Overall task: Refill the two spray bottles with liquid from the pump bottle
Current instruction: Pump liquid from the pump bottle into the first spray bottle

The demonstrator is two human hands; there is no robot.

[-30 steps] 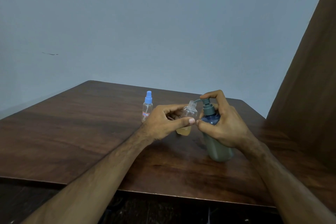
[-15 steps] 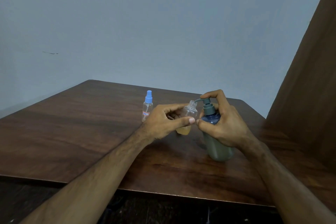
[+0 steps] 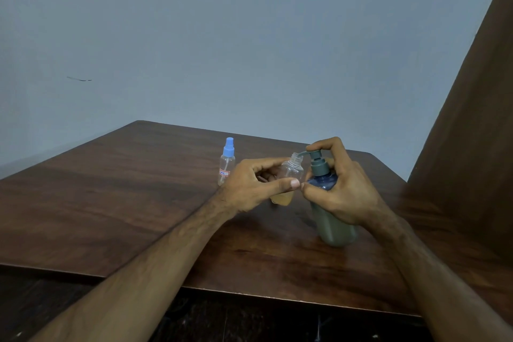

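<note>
My left hand (image 3: 254, 187) grips a small clear spray bottle (image 3: 291, 172) with its cap off and yellowish liquid at the bottom. Its open neck sits just under the spout of the grey-green pump bottle (image 3: 334, 219), which stands on the wooden table (image 3: 111, 203). My right hand (image 3: 344, 189) wraps around the pump bottle's shoulder, with the index finger curled over the pump head. A second clear spray bottle (image 3: 227, 162) with a blue cap and a red-edged label stands upright just behind and left of my left hand.
A brown wooden panel (image 3: 472, 147) rises along the table's right side. A plain grey-blue wall stands behind the table. The table's front edge runs across below my forearms, with a dark floor beneath.
Almost nothing has moved. Both hands keep their hold, and the open bottle's neck stays under the pump spout.
</note>
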